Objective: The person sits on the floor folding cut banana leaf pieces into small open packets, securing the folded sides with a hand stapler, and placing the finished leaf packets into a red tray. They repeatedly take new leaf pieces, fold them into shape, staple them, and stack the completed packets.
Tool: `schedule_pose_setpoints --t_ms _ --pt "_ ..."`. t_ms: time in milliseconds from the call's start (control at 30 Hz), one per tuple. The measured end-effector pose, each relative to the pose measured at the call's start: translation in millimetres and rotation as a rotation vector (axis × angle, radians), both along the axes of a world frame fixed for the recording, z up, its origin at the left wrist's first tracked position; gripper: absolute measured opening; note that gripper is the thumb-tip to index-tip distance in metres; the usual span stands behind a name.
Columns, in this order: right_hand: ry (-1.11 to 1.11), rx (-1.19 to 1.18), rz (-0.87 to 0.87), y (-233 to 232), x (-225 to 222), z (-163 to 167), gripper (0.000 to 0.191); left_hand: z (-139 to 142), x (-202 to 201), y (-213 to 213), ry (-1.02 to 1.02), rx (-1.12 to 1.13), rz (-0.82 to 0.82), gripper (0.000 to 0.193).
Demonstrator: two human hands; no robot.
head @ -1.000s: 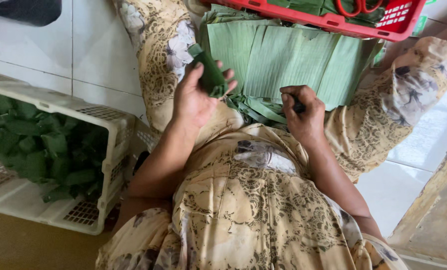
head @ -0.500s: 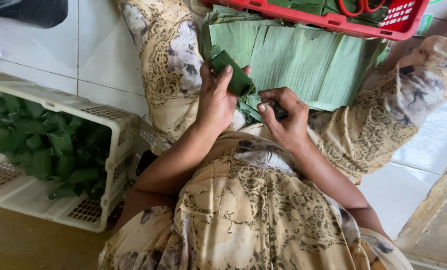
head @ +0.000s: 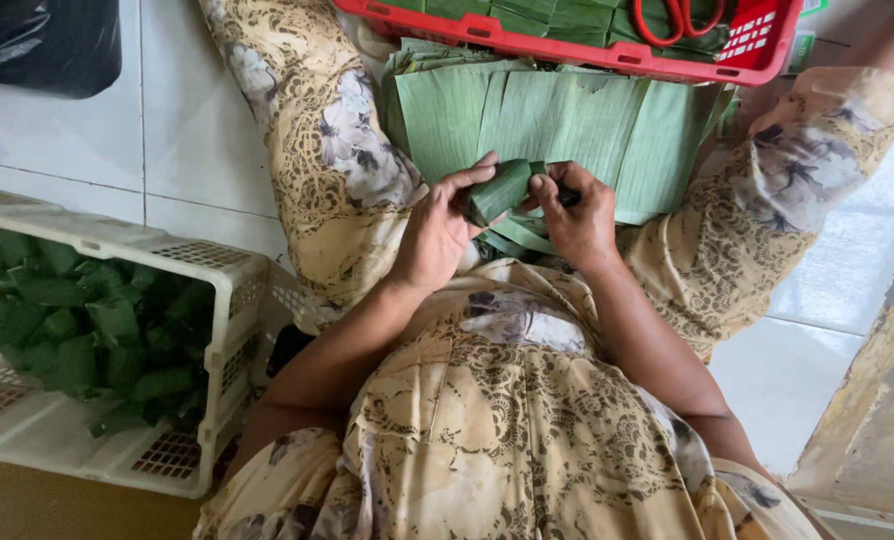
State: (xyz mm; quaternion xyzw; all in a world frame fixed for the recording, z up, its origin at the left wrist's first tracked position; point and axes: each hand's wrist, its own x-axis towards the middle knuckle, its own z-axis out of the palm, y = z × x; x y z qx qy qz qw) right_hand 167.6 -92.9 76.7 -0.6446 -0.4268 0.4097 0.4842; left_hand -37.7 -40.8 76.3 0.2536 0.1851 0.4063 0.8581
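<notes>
**Hands meet on the parcel**

Since a second ago, your left hand [head: 437, 235] and right hand [head: 577, 215] have closed together, both pinching the leaf parcel [head: 500, 190]. Its long axis tilts, far end up-right, over the leaf stack [head: 567, 130]. White crate [head: 197, 260] sits left.

A white slatted plastic crate [head: 217, 300] sits on the pale tiled floor [head: 167, 150], filled with small parcels [head: 77, 335] wrapped in dark green leaf. Farther off, a red plastic basket [head: 607, 55] holds folded green leaves and a pair of red-handled scissors [head: 679, 15]. A black plastic bag [head: 42, 40] rests on the tiles at the far corner. A worn, yellowish ledge [head: 882, 400] runs along the floor's edge opposite the crate.
</notes>
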Motion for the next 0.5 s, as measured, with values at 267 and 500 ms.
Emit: schedule_pose_setpoints --t_ms 267,500 --pt "-0.206 -0.048 0.26 -16 14 2 0.009 -16 -20 19 0.039 -0.187 -0.626 0.047" --pt "0.418 -0.138 0.268 -56 1 -9 0.057 -23 -1 4 0.128 -0.384 -0.381 0.024"
